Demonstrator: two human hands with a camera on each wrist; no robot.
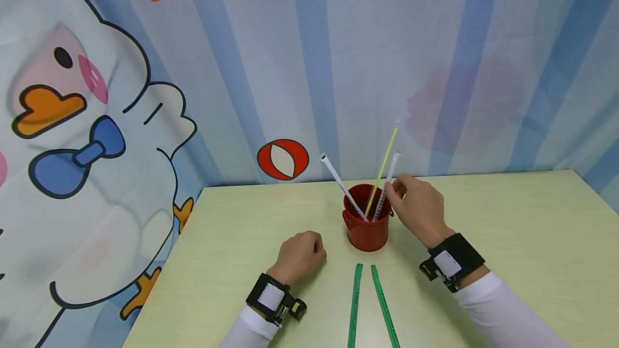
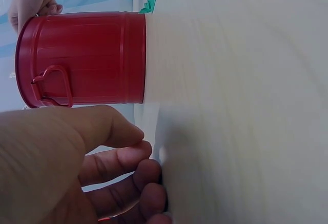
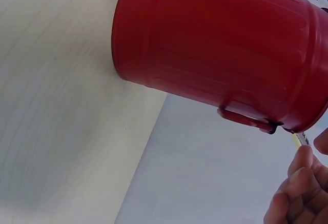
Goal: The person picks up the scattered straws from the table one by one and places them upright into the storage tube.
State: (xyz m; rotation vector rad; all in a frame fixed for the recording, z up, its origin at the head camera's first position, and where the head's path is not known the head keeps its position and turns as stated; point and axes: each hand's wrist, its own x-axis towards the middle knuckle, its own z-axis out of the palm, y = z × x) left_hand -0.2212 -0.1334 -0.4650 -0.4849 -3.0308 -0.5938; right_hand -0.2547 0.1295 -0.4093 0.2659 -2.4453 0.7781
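Observation:
A red metal bucket (image 1: 367,236) with small side handles stands upright on the table. Inside it lean a white straw (image 1: 340,184) tilted left, a yellow straw (image 1: 384,162) and a second white straw (image 1: 393,168) tilted right. At the bucket's right rim, my right hand (image 1: 419,207) pinches that second white straw with thumb and fingertips. My left hand (image 1: 301,254) rests on the tabletop left of the bucket, holding nothing. Its fingers (image 2: 120,193) are loosely curled beside the bucket wall (image 2: 92,55).
Two green wrapped straws, a left one (image 1: 355,305) and a right one (image 1: 384,305), lie on the pale table (image 1: 232,283) in front of the bucket. Behind the table hangs a striped blue curtain (image 1: 377,58) with a printed cartoon duck on its left.

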